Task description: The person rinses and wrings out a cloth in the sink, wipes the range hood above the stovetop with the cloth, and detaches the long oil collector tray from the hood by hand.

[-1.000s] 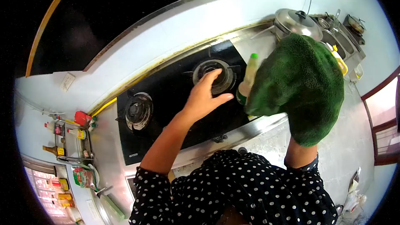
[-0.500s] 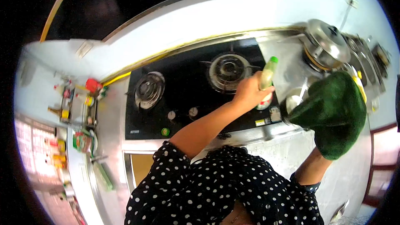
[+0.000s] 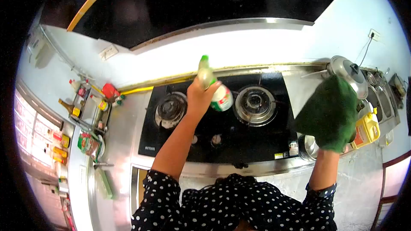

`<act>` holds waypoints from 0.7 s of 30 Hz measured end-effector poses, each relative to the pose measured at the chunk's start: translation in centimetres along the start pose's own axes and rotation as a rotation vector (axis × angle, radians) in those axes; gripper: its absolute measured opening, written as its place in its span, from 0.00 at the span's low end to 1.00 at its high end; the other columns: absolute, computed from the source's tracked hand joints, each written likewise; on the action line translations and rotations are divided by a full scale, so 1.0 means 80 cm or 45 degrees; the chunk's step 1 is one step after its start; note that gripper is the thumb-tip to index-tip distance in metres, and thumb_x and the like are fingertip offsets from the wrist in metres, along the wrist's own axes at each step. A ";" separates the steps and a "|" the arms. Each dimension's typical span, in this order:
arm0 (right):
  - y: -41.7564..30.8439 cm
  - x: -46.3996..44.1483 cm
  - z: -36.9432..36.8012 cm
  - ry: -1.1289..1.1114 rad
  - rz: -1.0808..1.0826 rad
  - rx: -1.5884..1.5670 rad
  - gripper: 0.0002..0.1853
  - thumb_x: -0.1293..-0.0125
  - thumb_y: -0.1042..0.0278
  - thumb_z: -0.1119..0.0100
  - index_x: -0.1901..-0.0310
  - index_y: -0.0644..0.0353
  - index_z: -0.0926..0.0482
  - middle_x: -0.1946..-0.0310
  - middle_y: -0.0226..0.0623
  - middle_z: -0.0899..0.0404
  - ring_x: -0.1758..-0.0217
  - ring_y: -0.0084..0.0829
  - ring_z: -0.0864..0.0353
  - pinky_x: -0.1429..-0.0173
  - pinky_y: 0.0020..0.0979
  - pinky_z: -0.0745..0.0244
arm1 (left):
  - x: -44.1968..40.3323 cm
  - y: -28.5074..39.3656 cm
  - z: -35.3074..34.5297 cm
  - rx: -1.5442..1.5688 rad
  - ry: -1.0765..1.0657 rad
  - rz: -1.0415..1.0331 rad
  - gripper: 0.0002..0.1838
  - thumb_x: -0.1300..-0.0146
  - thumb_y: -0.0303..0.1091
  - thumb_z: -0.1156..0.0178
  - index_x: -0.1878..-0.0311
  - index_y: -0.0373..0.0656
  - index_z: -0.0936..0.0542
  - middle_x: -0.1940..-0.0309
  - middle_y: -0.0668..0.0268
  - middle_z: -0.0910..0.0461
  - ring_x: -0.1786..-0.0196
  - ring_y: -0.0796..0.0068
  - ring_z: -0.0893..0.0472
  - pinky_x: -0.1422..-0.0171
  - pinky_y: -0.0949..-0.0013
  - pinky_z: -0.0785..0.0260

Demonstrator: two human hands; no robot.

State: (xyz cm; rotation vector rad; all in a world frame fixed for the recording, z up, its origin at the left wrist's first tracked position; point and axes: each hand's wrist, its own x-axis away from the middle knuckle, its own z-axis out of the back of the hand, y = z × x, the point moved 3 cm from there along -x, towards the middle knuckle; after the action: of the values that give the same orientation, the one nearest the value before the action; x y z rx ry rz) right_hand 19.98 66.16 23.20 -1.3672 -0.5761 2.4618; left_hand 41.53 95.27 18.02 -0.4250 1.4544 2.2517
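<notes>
The spray bottle (image 3: 222, 98) is over the cooktop, in the left hand (image 3: 200, 98), whose fingers wrap its neck. Its long axis tilts, green nozzle (image 3: 205, 57) toward eleven o'clock and base toward five; whether the base clears the surface is hard to tell. The left hand is plainly the nearer one. The right hand lies well apart, just past three o'clock from the bottle, hidden under the green cloth (image 3: 326, 113), so whether it is open or closed cannot be told.

The bottle looks like smooth plastic, with a pale neck and a white, green and red label. The cloth is dark, soft-looking and loosely bunched, with a drooping point toward nine o'clock. Beneath the bottle, the cooktop (image 3: 205, 145) is glossy black, its round metal burners (image 3: 255, 105) dull and stained. Around it runs a brushed metal tabletop (image 3: 124, 128). At two o'clock stands a domed, metal-lidded pot (image 3: 342, 70); past the cloth, a yellow jug (image 3: 368, 130).
</notes>
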 end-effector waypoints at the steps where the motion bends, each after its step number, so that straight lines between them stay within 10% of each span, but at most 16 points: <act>1: -0.015 -0.016 -0.013 -0.082 0.166 0.681 0.22 0.44 0.67 0.50 0.46 0.65 0.31 0.49 0.49 0.28 0.44 0.45 0.29 0.36 0.40 0.37 | -0.001 -0.018 0.007 -0.044 0.049 -0.031 0.19 0.46 0.38 0.33 0.56 0.36 0.23 0.66 0.57 0.19 0.63 0.69 0.18 0.59 0.67 0.27; 2: -0.030 -0.032 -0.027 -0.096 0.363 1.187 0.21 0.47 0.68 0.51 0.49 0.65 0.29 0.52 0.50 0.27 0.45 0.45 0.30 0.36 0.39 0.39 | -0.002 -0.049 0.010 0.031 0.034 -0.021 0.20 0.46 0.38 0.33 0.54 0.36 0.24 0.64 0.57 0.19 0.62 0.68 0.18 0.58 0.66 0.27; 9: 0.020 -0.126 -0.124 0.530 0.250 0.400 0.06 0.40 0.75 0.53 0.66 0.63 0.24 0.63 0.42 0.24 0.54 0.37 0.24 0.50 0.33 0.28 | 0.024 -0.122 0.013 -0.193 0.026 0.087 0.25 0.47 0.44 0.33 0.53 0.34 0.25 0.64 0.51 0.19 0.62 0.59 0.18 0.59 0.62 0.27; 12: 0.048 -0.189 -0.175 0.670 0.359 1.655 0.04 0.43 0.73 0.53 0.73 0.56 0.29 0.79 0.27 0.33 0.77 0.25 0.30 0.72 0.25 0.32 | 0.030 -0.120 0.010 -0.060 0.012 0.102 0.24 0.47 0.43 0.32 0.54 0.35 0.25 0.64 0.52 0.19 0.61 0.61 0.18 0.59 0.63 0.28; 14: 0.042 -0.233 -0.179 0.819 0.510 1.207 0.04 0.43 0.72 0.53 0.74 0.55 0.29 0.81 0.26 0.34 0.79 0.24 0.32 0.74 0.24 0.33 | 0.032 -0.123 0.011 -0.021 -0.007 0.152 0.23 0.47 0.39 0.32 0.53 0.35 0.26 0.63 0.53 0.19 0.61 0.63 0.18 0.58 0.64 0.28; 15: 0.038 -0.258 -0.186 0.785 0.208 2.036 0.03 0.44 0.71 0.50 0.73 0.55 0.27 0.79 0.28 0.31 0.77 0.26 0.29 0.73 0.26 0.32 | 0.034 -0.124 0.012 -0.034 -0.001 0.141 0.23 0.47 0.39 0.32 0.53 0.35 0.26 0.63 0.53 0.19 0.61 0.63 0.18 0.58 0.64 0.28; 21: -0.003 -0.334 -0.177 1.153 0.164 0.556 0.06 0.41 0.68 0.50 0.71 0.53 0.23 0.71 0.35 0.24 0.64 0.36 0.25 0.58 0.37 0.30 | 0.037 -0.103 0.030 0.053 -0.196 0.165 0.27 0.44 0.34 0.34 0.43 0.37 0.31 0.52 0.54 0.24 0.51 0.64 0.21 0.50 0.65 0.29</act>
State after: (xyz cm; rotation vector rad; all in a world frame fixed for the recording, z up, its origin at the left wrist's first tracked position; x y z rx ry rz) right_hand 45.97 58.33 36.58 -2.0835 0.2468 1.6005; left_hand 43.08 100.96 11.13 -0.1442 1.4835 2.2932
